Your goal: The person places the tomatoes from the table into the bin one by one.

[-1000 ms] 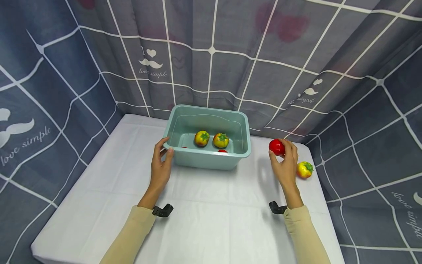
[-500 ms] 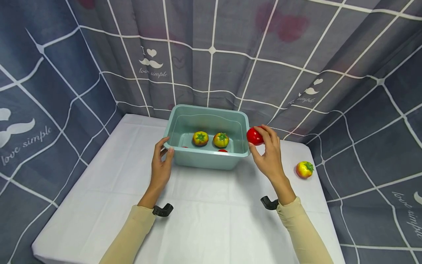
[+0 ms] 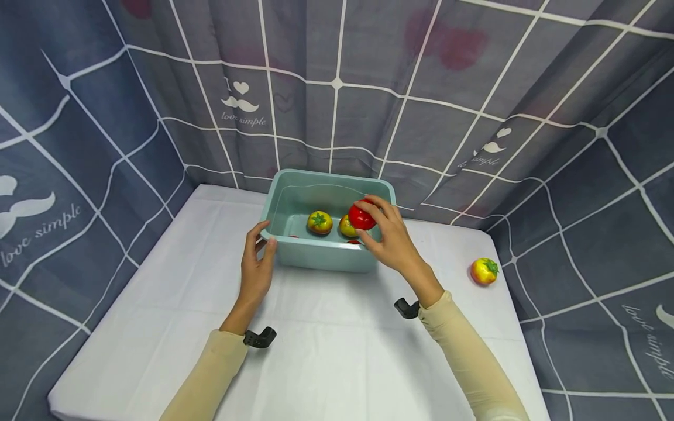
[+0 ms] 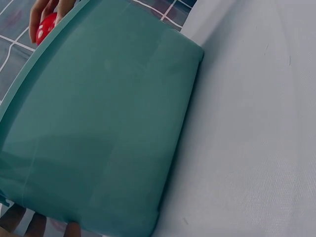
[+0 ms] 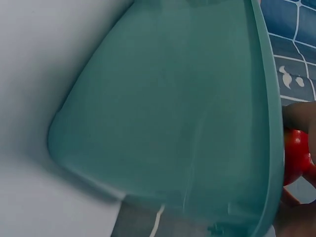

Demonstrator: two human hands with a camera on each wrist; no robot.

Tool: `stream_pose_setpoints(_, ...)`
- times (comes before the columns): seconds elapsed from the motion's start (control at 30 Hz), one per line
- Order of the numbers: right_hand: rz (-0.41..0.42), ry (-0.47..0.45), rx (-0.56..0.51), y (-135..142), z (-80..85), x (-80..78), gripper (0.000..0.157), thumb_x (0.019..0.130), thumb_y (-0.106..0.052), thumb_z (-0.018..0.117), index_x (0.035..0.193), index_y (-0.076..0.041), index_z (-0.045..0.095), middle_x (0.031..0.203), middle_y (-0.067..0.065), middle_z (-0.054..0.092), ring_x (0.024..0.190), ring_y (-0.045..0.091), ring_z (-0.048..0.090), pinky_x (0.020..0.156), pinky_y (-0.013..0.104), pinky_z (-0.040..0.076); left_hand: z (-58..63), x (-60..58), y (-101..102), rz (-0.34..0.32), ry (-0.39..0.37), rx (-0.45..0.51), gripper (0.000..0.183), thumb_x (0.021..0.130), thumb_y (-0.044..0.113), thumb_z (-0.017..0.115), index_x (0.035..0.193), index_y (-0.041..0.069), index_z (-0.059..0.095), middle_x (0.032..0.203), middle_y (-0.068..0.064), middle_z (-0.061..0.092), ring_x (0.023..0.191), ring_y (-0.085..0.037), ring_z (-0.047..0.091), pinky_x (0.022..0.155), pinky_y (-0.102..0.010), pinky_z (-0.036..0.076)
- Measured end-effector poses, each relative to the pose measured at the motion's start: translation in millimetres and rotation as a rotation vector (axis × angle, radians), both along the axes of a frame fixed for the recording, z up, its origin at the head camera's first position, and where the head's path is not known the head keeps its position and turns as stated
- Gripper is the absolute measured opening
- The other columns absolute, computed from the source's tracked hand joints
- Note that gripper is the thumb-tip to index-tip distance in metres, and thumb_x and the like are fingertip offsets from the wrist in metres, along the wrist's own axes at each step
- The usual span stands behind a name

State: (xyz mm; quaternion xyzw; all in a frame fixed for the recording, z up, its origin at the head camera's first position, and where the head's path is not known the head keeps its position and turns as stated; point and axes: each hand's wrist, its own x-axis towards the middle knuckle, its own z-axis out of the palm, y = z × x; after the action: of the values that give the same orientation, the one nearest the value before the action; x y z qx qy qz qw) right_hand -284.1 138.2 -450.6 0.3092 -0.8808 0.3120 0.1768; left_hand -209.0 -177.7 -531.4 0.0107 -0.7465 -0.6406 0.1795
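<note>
A blue-green plastic bin (image 3: pixel 321 257) stands at the back of the table. My left hand (image 3: pixel 256 266) grips its left front corner, thumb and fingers at the rim. Over the bin's right half, my right hand (image 3: pixel 392 240) holds a shiny red round fruit (image 3: pixel 361 215) between thumb and fingers. Inside lie two yellow-red fruits with green leafy tops: one near the middle (image 3: pixel 319 223), the other partly covered by the red fruit (image 3: pixel 346 228). Slivers of red things show behind the front wall. In the right wrist view the red fruit (image 5: pixel 295 155) appears beyond the rim.
Another yellow-red fruit (image 3: pixel 484 271) with a green top lies near the right edge of the white-covered table (image 3: pixel 326 345). Grey checked curtains (image 3: pixel 305 105) hang behind the table and on both sides.
My right hand has carried the red fruit leftward from the table's right side to above the bin. The left hand stays at the bin's corner.
</note>
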Motion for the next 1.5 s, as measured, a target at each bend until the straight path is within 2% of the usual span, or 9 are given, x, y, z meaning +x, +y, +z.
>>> stream_pose_setpoints(0.2,0.030,-0.052,0.033,-13.3,-2.2,-3.6,0.056,0.099,-0.024,0.080,0.151,-0.026,0.060,0.164,0.009,0.048,0.147,0.037,0.047,0.112,0.057,0.052,-2.2,-0.5,0.3,0.000,-0.003,0.005,0.047,0.114,0.038,0.054,0.160,0.037,0.044,0.172,0.005,0.035,0.151,-0.028,0.046,0.110,-0.053,0.049)
stream_pose_setpoints(0.53,0.037,-0.057,0.043,-18.5,-0.6,-4.6,0.059,0.101,-0.027,0.076,0.156,-0.024,0.055,0.167,0.010,0.043,0.152,0.034,0.045,0.118,0.060,0.048,-2.9,-2.0,-0.6,0.009,0.004,-0.010,0.047,0.114,0.037,0.054,0.160,0.038,0.045,0.172,0.005,0.037,0.150,-0.027,0.047,0.104,-0.038,0.051)
stream_pose_setpoints(0.63,0.026,-0.064,0.034,-14.2,-1.8,-3.4,0.060,0.102,-0.026,0.076,0.157,-0.025,0.053,0.168,0.008,0.041,0.152,0.033,0.046,0.116,0.057,0.050,-3.0,-2.0,-0.3,0.005,0.003,-0.005,0.047,0.114,0.036,0.054,0.160,0.037,0.045,0.172,0.005,0.036,0.150,-0.027,0.047,0.105,-0.041,0.051)
stream_pose_setpoints(0.83,-0.013,-0.053,-0.057,7.3,-6.3,4.7,0.057,0.101,-0.022,0.078,0.154,-0.019,0.057,0.166,0.012,0.044,0.136,0.033,0.057,0.103,0.050,0.056,-2.7,-1.9,0.5,0.002,-0.003,-0.004,0.047,0.115,0.036,0.054,0.161,0.035,0.044,0.173,0.003,0.035,0.152,-0.030,0.045,0.109,-0.054,0.050)
stream_pose_setpoints(1.0,-0.156,-0.015,-0.194,46.8,-15.5,12.4,0.052,0.099,-0.018,0.078,0.148,-0.013,0.063,0.159,0.014,0.052,0.141,0.034,0.054,0.108,0.048,0.049,-1.5,-1.5,0.2,0.010,-0.006,-0.007,0.046,0.114,0.038,0.054,0.159,0.039,0.045,0.172,0.006,0.036,0.151,-0.027,0.046,0.107,-0.046,0.050)
stream_pose_setpoints(1.1,-0.282,0.001,-0.263,84.1,-26.7,15.2,0.050,0.097,-0.014,0.079,0.145,-0.010,0.066,0.154,0.015,0.056,0.144,0.034,0.051,0.111,0.040,0.044,-0.2,-0.9,0.6,0.009,-0.008,-0.007,0.046,0.114,0.038,0.055,0.159,0.040,0.045,0.172,0.007,0.036,0.151,-0.027,0.046,0.105,-0.041,0.050)
stream_pose_setpoints(1.2,-0.428,-0.001,-0.289,126.8,-42.2,18.3,0.048,0.097,-0.011,0.078,0.143,-0.009,0.067,0.150,0.017,0.058,0.142,0.034,0.051,0.109,0.036,0.040,0.1,-0.7,0.5,0.010,-0.010,-0.012,0.046,0.114,0.038,0.055,0.159,0.041,0.044,0.172,0.008,0.036,0.151,-0.027,0.046,0.105,-0.041,0.049)
stream_pose_setpoints(1.37,-0.702,-0.033,-0.324,187.8,-70.1,31.0,0.046,0.095,-0.010,0.076,0.140,-0.005,0.066,0.146,0.026,0.057,0.138,0.045,0.046,0.116,0.053,0.033,-0.7,-1.1,0.3,0.014,-0.010,-0.019,0.046,0.114,0.038,0.054,0.159,0.041,0.044,0.172,0.008,0.035,0.151,-0.028,0.046,0.105,-0.043,0.049)
stream_pose_setpoints(1.5,-0.913,-0.120,-0.376,217.8,-92.8,45.1,0.056,0.093,-0.014,0.077,0.145,-0.003,0.061,0.153,0.030,0.049,0.145,0.050,0.036,0.122,0.064,0.024,-2.1,-1.1,1.2,0.010,-0.009,-0.015,0.047,0.115,0.037,0.053,0.161,0.038,0.043,0.173,0.005,0.035,0.151,-0.028,0.046,0.107,-0.045,0.049)
